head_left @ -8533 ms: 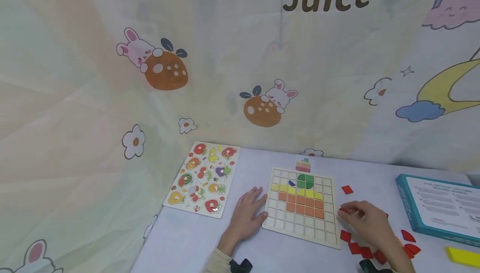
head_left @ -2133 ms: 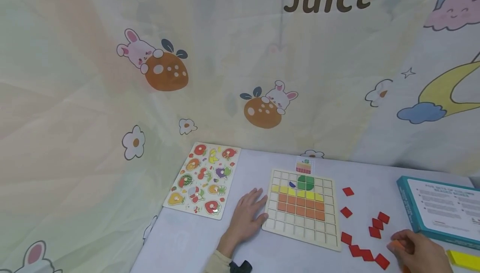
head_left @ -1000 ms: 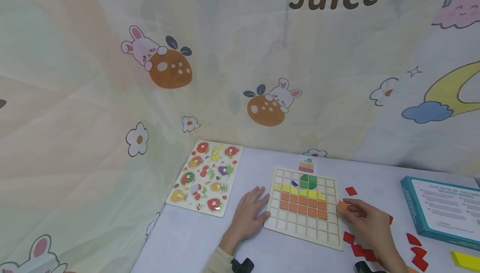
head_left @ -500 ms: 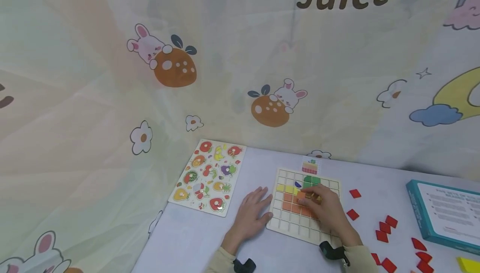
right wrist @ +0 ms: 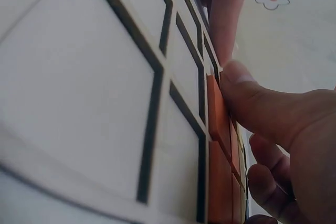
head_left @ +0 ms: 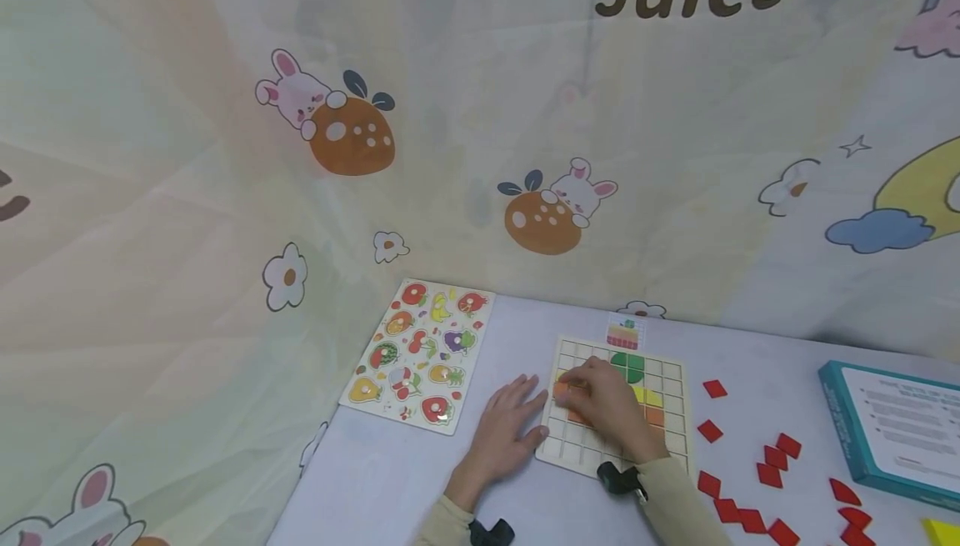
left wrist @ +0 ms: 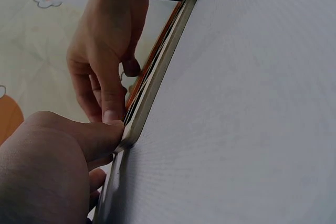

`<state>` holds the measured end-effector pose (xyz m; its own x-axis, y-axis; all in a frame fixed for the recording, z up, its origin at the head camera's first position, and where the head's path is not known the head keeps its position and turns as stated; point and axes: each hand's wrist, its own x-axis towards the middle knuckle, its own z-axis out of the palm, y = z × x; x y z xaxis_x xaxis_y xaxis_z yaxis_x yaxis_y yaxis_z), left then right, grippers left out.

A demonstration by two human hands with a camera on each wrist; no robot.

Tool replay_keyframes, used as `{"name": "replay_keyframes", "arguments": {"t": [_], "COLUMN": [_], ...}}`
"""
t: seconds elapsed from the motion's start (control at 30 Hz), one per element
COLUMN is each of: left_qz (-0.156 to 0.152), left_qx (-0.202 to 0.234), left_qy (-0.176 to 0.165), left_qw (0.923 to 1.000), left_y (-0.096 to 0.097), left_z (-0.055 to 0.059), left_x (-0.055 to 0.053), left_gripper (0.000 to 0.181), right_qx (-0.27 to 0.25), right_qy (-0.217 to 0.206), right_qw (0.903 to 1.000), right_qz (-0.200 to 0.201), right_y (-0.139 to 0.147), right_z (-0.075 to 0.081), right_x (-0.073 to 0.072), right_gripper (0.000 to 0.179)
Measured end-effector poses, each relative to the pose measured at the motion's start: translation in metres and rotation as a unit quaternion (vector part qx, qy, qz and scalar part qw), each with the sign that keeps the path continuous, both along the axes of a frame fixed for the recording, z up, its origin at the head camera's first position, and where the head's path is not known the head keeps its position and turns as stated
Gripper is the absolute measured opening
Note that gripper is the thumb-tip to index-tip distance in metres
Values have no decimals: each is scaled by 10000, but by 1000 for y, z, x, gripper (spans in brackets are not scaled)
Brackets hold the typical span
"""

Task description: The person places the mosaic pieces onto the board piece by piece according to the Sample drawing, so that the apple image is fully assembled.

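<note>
My right hand (head_left: 609, 404) is over the grid board (head_left: 577, 451), pinching an orange square tile (head_left: 561, 390) at the left end of the orange rows. In the right wrist view, the thumb (right wrist: 242, 90) meets the orange tiles (right wrist: 219, 182) along the grid. My left hand (head_left: 501, 433) lies at the board's left edge with its fingers extended. Its thumb (left wrist: 105, 137) touches the board's edge (left wrist: 149, 95) in the left wrist view. Green pieces (head_left: 627, 367) and yellow tiles (head_left: 648, 397) sit in the upper cells. The right hand hides part of the pattern.
Behind the board lies a small pattern card (head_left: 625, 333). Red square tiles (head_left: 772, 475) and red curved pieces (head_left: 846, 492) are scattered to the right, before a teal box (head_left: 885, 421). A yellow piece (head_left: 943, 532) is at lower right; a fruit puzzle (head_left: 420, 354) stands left.
The right hand has left a red tile beside the board, picked up an orange tile at lower right and carried it left across the board. The left hand has stayed at the edge.
</note>
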<state>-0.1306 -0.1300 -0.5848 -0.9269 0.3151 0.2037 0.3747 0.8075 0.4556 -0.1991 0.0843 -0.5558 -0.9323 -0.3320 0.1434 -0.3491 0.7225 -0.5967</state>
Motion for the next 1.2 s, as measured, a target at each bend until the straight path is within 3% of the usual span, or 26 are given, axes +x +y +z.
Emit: {"name": "replay_keyframes", "arguments": {"t": [0.7, 1.0, 1.2], "left_qz": [-10, 42, 21], "left_qx": [13, -50, -24], "left_qy": [77, -26, -2], "left_qw": [10000, 10000, 10000], "left_y": [-1, -1, 0], "left_z": [0, -1, -2], "left_x": [0, 0, 0], "left_gripper": [54, 55, 55], "right_qx": [289, 418, 24], "right_qy": [-147, 60, -38], "right_qw": [9993, 9988, 9999], "right_qz": [-209, -232, -161], "right_y": [-5, -7, 13], "right_z": [7, 11, 7], "right_x": [2, 5, 9], "right_gripper": [19, 17, 26]}}
